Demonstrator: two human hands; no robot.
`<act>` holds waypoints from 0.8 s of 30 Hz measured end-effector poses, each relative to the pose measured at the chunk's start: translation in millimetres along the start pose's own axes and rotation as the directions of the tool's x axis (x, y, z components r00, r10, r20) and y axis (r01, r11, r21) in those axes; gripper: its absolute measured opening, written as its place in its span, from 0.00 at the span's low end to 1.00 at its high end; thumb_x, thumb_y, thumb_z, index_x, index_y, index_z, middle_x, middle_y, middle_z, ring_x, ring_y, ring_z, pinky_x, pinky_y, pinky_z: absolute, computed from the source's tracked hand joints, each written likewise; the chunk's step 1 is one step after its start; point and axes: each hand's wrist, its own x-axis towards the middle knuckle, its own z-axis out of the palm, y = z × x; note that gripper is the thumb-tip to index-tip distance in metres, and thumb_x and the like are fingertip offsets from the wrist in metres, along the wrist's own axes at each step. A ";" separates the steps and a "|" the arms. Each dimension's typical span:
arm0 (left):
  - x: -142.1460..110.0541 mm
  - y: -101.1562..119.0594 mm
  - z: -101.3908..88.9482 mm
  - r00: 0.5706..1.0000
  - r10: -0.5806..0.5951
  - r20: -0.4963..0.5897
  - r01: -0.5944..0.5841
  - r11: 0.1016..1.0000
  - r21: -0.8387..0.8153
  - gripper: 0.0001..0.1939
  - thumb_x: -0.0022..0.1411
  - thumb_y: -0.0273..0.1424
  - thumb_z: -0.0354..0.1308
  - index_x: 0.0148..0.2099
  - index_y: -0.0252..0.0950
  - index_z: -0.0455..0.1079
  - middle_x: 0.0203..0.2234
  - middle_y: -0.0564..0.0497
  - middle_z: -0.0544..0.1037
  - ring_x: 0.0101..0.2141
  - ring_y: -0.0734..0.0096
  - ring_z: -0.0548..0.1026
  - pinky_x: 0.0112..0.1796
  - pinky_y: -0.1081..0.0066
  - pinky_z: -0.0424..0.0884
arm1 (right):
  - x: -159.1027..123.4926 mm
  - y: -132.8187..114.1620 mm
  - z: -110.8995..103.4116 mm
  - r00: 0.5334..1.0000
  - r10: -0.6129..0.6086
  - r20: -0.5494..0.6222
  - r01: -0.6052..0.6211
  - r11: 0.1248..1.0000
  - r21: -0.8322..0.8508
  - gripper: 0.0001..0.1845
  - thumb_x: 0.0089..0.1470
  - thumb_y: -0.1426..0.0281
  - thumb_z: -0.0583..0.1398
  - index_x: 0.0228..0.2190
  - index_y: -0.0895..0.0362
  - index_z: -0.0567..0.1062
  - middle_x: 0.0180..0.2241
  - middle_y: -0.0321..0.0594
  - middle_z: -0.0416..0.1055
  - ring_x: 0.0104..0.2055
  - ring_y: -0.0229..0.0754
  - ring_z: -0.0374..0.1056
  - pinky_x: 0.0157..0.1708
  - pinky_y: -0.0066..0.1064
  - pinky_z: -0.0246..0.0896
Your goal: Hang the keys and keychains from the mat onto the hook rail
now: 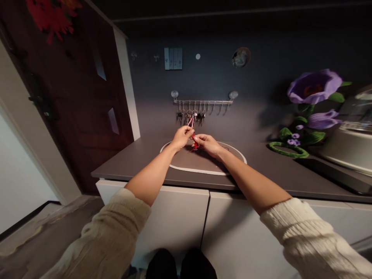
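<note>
My left hand (pixel 180 138) is closed in a pinch at the top of a small red cord-like trinket (pixel 195 147). Just to the right, the fingers of my right hand (pixel 207 144) grip the same trinket lower down; its exact kind is too small to make out. A pink strap (pixel 190 122) runs up from my left fingertips toward the rings on a clear hook rail (pixel 203 102). Several keys (pixel 200 116) hang from the rail behind my hands. Beneath both hands lies a brown mat with a white rim (pixel 200 170).
The dark counter (pixel 116 164) sits over white cabinets (pixel 174 209). To the right stand purple artificial flowers (pixel 315 87), a green ring-shaped base (pixel 286 150) and a pale appliance (pixel 351 145). A switch panel (pixel 173 59) is on the wall. At left is a dark red door (pixel 87 97).
</note>
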 end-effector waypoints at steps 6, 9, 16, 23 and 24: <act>-1.2 1.2 3.2 0.992 -0.012 -0.127 0.014 1.000 0.019 0.05 0.56 0.29 0.51 0.33 0.32 0.64 0.28 0.51 0.72 0.30 0.77 0.69 0.36 0.74 0.64 | 2.6 3.4 -2.8 0.999 0.012 -0.044 -0.010 0.998 0.060 0.18 0.38 0.59 0.65 0.27 0.61 0.70 0.21 0.33 0.68 0.23 0.30 0.61 0.26 0.23 0.54; -1.7 -2.0 4.3 0.977 -0.031 -0.210 0.049 0.996 0.080 0.05 0.57 0.29 0.50 0.33 0.32 0.64 0.28 0.51 0.72 0.30 0.76 0.68 0.35 0.74 0.64 | 3.1 4.2 -4.5 0.997 0.022 -0.070 -0.016 0.996 0.088 0.19 0.37 0.60 0.65 0.27 0.60 0.70 0.21 0.33 0.68 0.23 0.31 0.63 0.27 0.24 0.55; -9.2 -10.0 6.9 0.990 0.030 -0.136 0.034 0.896 0.442 0.08 0.58 0.30 0.48 0.31 0.33 0.66 0.29 0.49 0.73 0.32 0.72 0.69 0.37 0.71 0.63 | 1.8 1.1 -10.1 0.987 0.013 -0.160 0.006 0.993 0.117 0.20 0.36 0.59 0.65 0.29 0.60 0.71 0.21 0.33 0.68 0.23 0.30 0.62 0.26 0.23 0.56; -16.2 -12.5 11.6 0.997 0.039 0.064 -0.071 0.753 0.654 0.09 0.60 0.30 0.47 0.33 0.35 0.68 0.33 0.47 0.74 0.36 0.68 0.69 0.39 0.69 0.62 | 4.7 -8.6 -18.4 0.952 0.020 -0.305 0.029 0.987 0.156 0.15 0.39 0.60 0.64 0.26 0.58 0.69 0.22 0.33 0.65 0.26 0.34 0.66 0.22 0.22 0.57; -16.3 -13.6 11.9 0.996 0.032 0.082 -0.078 0.743 0.665 0.09 0.60 0.30 0.46 0.34 0.35 0.68 0.33 0.47 0.74 0.37 0.68 0.69 0.39 0.69 0.61 | 6.0 -10.8 -20.6 0.948 0.024 -0.316 0.028 0.987 0.158 0.14 0.40 0.61 0.63 0.26 0.58 0.69 0.22 0.33 0.65 0.27 0.35 0.67 0.22 0.22 0.57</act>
